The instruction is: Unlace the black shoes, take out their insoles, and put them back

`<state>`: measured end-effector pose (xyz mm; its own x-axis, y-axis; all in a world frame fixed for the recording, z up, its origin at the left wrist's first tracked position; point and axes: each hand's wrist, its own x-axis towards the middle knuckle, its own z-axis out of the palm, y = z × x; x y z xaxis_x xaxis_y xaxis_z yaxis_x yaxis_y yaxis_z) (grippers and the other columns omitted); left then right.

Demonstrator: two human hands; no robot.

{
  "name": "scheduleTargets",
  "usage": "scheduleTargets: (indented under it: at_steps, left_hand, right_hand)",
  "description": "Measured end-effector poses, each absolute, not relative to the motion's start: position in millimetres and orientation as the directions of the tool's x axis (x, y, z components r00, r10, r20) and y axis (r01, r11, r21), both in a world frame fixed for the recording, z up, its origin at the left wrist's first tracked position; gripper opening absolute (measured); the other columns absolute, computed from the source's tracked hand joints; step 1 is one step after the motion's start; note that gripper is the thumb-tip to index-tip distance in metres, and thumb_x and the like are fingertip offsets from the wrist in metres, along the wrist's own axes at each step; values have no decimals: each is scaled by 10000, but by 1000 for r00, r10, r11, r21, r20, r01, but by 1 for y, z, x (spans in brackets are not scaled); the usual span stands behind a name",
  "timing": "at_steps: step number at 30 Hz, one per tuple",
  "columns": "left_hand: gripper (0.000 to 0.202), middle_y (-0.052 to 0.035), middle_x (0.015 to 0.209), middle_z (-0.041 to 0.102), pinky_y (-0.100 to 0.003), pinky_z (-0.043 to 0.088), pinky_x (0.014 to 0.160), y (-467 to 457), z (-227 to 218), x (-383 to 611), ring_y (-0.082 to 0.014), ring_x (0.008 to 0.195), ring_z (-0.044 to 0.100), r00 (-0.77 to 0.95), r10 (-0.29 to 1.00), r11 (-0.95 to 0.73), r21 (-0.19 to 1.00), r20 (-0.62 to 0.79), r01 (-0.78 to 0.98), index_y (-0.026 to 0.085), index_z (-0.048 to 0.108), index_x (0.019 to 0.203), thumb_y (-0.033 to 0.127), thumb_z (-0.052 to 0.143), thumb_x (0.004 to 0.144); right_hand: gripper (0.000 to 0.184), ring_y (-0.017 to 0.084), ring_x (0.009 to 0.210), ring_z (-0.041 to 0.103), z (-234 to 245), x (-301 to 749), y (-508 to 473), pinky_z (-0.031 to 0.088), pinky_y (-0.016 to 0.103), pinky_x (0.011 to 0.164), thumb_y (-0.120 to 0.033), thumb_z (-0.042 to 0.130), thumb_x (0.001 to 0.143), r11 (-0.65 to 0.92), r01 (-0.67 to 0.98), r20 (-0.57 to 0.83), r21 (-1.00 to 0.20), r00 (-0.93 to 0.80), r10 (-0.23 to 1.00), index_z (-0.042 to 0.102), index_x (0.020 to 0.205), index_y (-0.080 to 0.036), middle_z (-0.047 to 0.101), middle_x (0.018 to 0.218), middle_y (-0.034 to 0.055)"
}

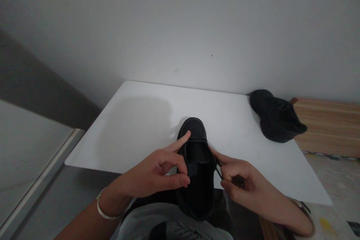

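A black shoe [194, 129] points away from me at the front of the white table, its heel past the near edge over my lap. My left hand [161, 172] is at the shoe's left side. One finger is stretched onto the toe part, while the thumb and a bent finger come together above the opening; anything between them is too small to make out. On the right side, my right hand [237, 180] pinches a thin black shoelace [218, 173] that runs taut from the shoe's edge. Its other fingers touch the shoe's side.
Another black shoe [277, 116] rests at the far right of the white table [146, 120], partly over its edge. Behind it a wooden board [332, 125] stands by the wall [180, 26]. A pale panel [33, 150] with a raised edge is on the left.
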<state>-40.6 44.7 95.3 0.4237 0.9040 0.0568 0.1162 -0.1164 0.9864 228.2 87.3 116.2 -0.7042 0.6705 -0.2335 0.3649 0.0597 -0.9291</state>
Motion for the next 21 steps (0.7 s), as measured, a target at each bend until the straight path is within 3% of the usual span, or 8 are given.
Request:
scheduleTargets:
  at_steps: [4, 7, 10, 12, 14, 18, 21]
  left_hand:
    - [215, -132, 1309, 674, -511, 248, 1232, 46, 103, -38, -288, 1566, 222, 408, 912, -28, 982, -51, 185, 197, 697, 816, 363, 650, 944]
    - [230, -109, 1423, 554, -455, 363, 1169, 45, 114, -41, -282, 1466, 405, 305, 951, -23, 973, -49, 230, 194, 663, 802, 349, 607, 961]
    - [170, -77, 1210, 593, -309, 490, 972, 42, 124, -46, -191, 1142, 607, 228, 974, -58, 958, -7, 280, 198, 649, 815, 293, 609, 951]
    - [158, -33, 974, 606, -245, 501, 829, 38, 130, -48, -143, 912, 612, 250, 968, -52, 964, -15, 260, 196, 635, 796, 271, 631, 935]
    - [150, -6, 850, 619, -220, 494, 738, 34, 134, -45, -122, 788, 598, 300, 952, -2, 984, -53, 178, 196, 650, 820, 276, 627, 945]
    - [117, -23, 970, 730, -241, 514, 861, 30, 140, -30, -148, 962, 675, 337, 941, 3, 998, -25, 67, 206, 660, 928, 288, 597, 985]
    - [103, -22, 961, 728, -238, 513, 849, 31, 144, -19, -150, 965, 677, 448, 893, -130, 979, 47, 158, 201, 621, 932, 272, 583, 995]
  right_hand:
    - [366, 347, 1405, 498, 114, 231, 84, 561, 405, 887, -394, 579, 949, 112, 393, -199, -913, -667, 718, 569, 630, -214, 642, 1401, 114]
    - [321, 314, 1370, 539, 121, 233, 83, 564, 365, 879, -432, 570, 975, 227, 435, -109, -871, -623, 775, 695, 758, -230, 670, 1360, 102]
    - [298, 214, 986, 710, 136, 234, 82, 551, 268, 741, -411, 571, 983, 356, 485, 6, -799, -585, 811, 705, 776, -244, 751, 1097, 70]
    - [322, 140, 660, 639, 146, 234, 81, 484, 218, 569, -404, 570, 986, 385, 506, 31, -772, -575, 818, 659, 728, -235, 694, 752, 16]
    - [347, 115, 525, 542, 154, 230, 76, 418, 210, 476, -395, 548, 999, 380, 506, 14, -774, -587, 810, 619, 703, -230, 582, 585, -23]
    - [314, 115, 538, 577, 161, 214, 62, 425, 199, 466, -342, 501, 1019, 403, 430, 2, -808, -682, 731, 618, 749, -233, 625, 612, -23]
    - [301, 121, 550, 602, 167, 206, 56, 413, 200, 441, -321, 507, 1010, 455, 355, 77, -817, -714, 696, 630, 750, -233, 676, 645, -8]
